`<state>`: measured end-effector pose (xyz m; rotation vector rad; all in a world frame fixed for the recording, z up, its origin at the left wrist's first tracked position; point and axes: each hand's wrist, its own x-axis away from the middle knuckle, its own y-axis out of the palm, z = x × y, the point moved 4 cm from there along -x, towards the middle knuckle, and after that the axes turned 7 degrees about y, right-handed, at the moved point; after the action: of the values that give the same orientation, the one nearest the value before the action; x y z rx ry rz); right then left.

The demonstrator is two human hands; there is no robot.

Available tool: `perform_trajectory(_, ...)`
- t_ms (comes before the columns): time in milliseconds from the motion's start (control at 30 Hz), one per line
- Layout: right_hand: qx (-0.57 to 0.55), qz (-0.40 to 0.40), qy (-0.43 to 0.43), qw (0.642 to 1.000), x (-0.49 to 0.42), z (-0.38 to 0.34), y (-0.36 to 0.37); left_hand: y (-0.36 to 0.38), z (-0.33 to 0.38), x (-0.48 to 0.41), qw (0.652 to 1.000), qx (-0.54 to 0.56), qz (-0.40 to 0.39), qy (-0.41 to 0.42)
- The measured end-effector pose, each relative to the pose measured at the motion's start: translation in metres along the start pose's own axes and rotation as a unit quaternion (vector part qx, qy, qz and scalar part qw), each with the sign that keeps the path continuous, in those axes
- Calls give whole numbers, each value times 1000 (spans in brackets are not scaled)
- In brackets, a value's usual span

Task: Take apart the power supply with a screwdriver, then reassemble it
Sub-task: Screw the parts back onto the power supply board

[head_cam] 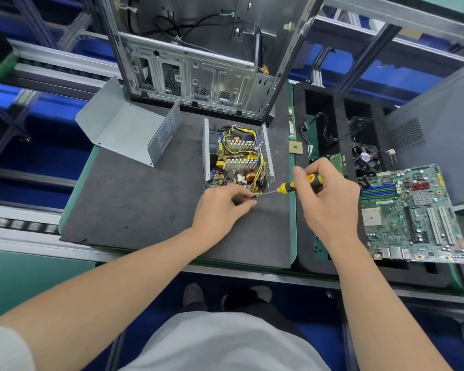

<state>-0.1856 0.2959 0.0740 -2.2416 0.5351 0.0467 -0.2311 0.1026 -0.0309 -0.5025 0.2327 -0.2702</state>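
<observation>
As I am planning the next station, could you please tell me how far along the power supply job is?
Done: the cover lies off, left of the open power supply. In hand: right hand grips the screwdriver, left hand pinches its tip at the near corner. Left: refitting the cover.

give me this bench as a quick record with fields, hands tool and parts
power supply: open, cover off, board and wires exposed, on the grey mat
cover: lying on the mat, left of the power supply
screwdriver: yellow-black handle, tip at the supply's near right corner
right hand: grips the handle
left hand: pinches the tip
motherboard: right, on the black foam tray
pc case: open, behind the supply
</observation>
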Motion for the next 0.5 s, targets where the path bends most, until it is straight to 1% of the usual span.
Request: perform_trajectory(500,-2,-2,-3,1000,1,6,-4,5,0,-2,1000,3,-14,20)
